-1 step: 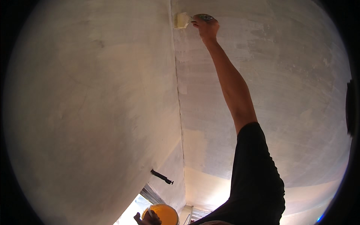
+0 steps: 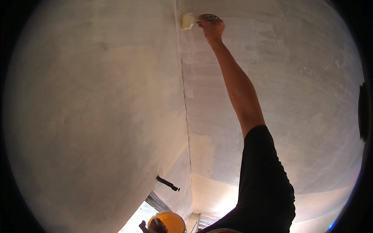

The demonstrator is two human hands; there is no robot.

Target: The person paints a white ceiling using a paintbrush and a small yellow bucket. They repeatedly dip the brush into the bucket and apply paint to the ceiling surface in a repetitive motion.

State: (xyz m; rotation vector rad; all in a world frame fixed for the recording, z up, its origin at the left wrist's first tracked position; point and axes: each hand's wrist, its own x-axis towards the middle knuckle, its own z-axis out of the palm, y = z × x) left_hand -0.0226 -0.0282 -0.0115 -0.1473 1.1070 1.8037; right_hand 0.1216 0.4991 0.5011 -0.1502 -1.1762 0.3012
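Observation:
My right hand [image 2: 213, 29] is raised high, its fingers closed around the handle of a wide paintbrush [image 2: 188, 21]. The pale bristles point left and lie at the wall beside the corner line; whether they press on it is hard to see. Low in the view, my left hand [image 2: 157, 226] grips an orange-yellow bucket [image 2: 178, 221] at its near left side, by a white strip that looks like its handle or rim. The lower part of the bucket is cut off by the picture's edge.
Two pale, patchy walls meet at a cracked corner [image 2: 187, 120]. A dark pipe-like fitting [image 2: 168, 183] sticks out of the left wall above a bright opening [image 2: 136, 218]. At the far right edge is a dark object [image 2: 363, 112] I cannot make out.
My right hand and forearm have shifted very slightly left, the paintbrush with them. The left hand and bucket look unchanged.

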